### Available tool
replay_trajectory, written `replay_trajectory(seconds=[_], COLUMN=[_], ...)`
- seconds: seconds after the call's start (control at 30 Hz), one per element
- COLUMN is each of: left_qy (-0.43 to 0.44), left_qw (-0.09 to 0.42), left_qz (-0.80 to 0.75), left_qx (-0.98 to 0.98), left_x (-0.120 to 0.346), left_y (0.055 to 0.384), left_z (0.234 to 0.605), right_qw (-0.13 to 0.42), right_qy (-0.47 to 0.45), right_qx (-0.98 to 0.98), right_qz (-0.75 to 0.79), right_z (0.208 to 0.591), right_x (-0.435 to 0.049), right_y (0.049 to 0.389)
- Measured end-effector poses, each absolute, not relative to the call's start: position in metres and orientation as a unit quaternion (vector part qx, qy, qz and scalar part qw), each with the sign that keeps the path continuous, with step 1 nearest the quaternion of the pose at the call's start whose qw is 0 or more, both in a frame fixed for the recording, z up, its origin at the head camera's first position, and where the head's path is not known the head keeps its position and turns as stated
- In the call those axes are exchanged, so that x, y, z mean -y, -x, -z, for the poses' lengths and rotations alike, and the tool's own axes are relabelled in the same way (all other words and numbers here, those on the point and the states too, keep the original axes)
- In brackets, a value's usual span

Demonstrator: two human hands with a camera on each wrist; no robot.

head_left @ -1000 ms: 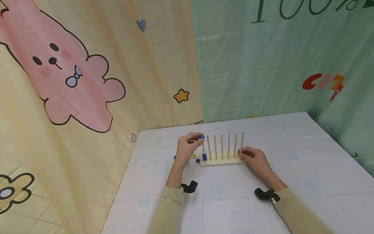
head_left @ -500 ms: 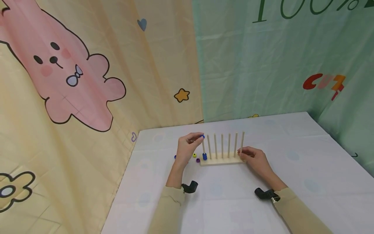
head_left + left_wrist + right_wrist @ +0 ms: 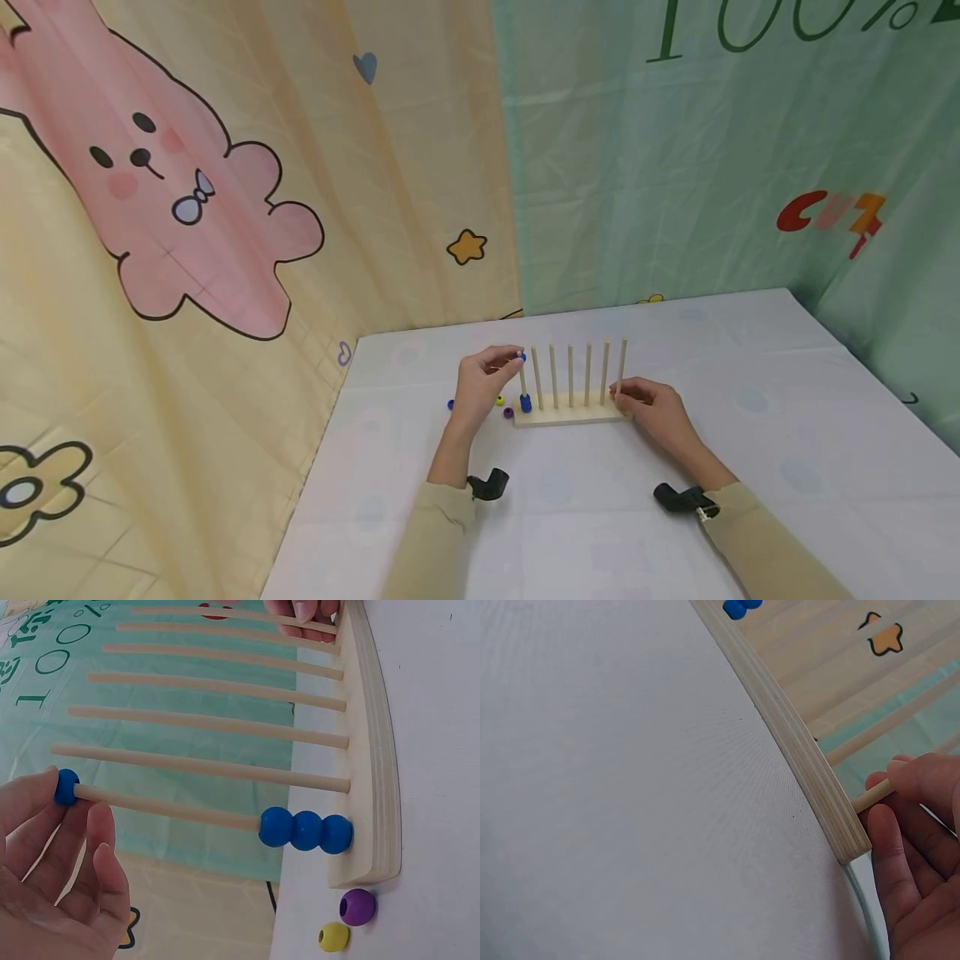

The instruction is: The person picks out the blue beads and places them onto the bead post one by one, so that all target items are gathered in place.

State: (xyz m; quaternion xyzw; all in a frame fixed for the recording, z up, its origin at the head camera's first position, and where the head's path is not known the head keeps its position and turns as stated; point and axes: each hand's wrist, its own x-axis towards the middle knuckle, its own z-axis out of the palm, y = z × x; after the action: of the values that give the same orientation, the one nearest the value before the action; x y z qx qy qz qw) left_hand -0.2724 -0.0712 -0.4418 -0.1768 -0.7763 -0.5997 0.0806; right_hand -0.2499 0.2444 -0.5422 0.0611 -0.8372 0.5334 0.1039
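Note:
My left hand is at the tip of the leftmost peg of a wooden peg rack. Its fingertips pinch a blue bead, which sits over that peg's end. Lower on the same peg, several blue beads are stacked against the base. At the rack's other end my right hand grips the last peg close to its foot, thumb and fingers on either side of it. The pegs between the hands are bare.
A purple bead and a yellow bead lie on the white table by the rack's left end. Another blue bead lies left of my left hand. Printed curtains stand behind the table.
My left hand has come down slightly with the blue bead at the leftmost peg's tip. The right hand and the rack stay in place.

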Motion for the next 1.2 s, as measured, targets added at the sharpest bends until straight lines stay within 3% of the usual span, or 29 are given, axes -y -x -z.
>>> replay_trajectory(seconds=[1.2], left_qy=[0.135], left_qw=[0.049], left_qz=[0.605], left_qx=[0.783], left_x=[0.071], left_y=[0.268], left_z=[0.473], right_qw=[0.097], right_qy=[-0.06], right_qx=[0.843], right_qz=[-0.526], right_z=[0.54], right_x=[-0.243], right_y=[0.248])
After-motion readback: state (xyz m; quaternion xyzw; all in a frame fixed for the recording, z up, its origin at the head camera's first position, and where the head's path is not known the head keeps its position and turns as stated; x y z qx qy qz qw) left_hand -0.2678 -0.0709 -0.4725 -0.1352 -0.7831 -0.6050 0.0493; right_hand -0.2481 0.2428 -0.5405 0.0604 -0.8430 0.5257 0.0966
